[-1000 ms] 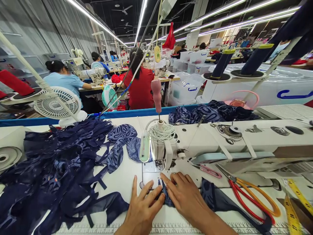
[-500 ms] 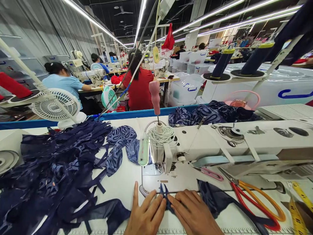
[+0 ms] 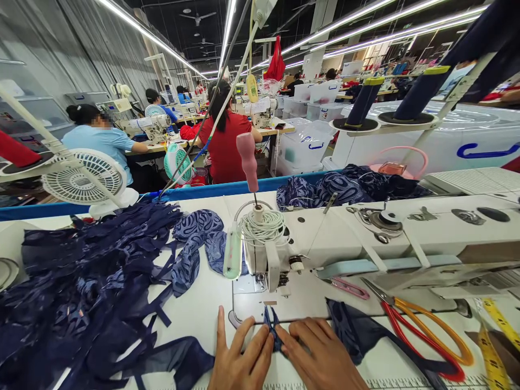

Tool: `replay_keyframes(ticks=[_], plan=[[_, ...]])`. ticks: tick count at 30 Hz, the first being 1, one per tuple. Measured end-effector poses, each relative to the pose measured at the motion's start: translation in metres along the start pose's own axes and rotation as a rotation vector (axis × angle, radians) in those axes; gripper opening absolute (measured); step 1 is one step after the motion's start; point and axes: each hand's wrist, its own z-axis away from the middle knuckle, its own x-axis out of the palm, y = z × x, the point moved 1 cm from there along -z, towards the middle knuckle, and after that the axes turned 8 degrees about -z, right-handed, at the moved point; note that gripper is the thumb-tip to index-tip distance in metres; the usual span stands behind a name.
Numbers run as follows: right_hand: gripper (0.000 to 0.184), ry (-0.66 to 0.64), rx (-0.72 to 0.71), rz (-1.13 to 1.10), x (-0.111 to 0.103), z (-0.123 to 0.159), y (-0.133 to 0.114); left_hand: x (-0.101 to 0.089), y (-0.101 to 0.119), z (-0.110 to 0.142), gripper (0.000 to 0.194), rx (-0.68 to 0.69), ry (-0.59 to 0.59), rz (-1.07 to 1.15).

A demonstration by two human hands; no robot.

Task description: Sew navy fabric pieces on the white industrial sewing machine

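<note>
My left hand [image 3: 239, 360] and my right hand [image 3: 320, 357] lie side by side at the table's near edge, fingertips pressed together on a small navy fabric piece [image 3: 271, 325]. Its two pointed ends stick up between the fingers, just in front of the white sewing machine [image 3: 365, 238] and its needle area [image 3: 268, 281]. The fabric runs on to the right as a navy strip [image 3: 357, 330] under my right hand.
A big heap of navy fabric pieces [image 3: 89, 287] covers the table's left side. Red-handled scissors [image 3: 422, 336], pink snips [image 3: 349, 288] and a yellow tape measure [image 3: 487, 346] lie to the right. A white fan [image 3: 81, 179] stands at the back left. Other people sew at tables beyond.
Both hands pulled back toward me from under the needle, drawing the small navy piece off the machine bed. The view drifted slightly right.
</note>
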Motion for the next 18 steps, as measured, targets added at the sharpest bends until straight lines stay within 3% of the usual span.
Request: replay_keyframes(ticks=[10,18], plan=[[0.030,0.011,0.029,0.000,0.000,-0.003,0.000,-0.001,-0.002,-0.004,0.026,0.013,-0.050,-0.005],[0.032,0.083,-0.029,0.061,0.008,0.001,0.001,-0.002,-0.003,-0.011,0.027,-0.002,-0.043,0.006]])
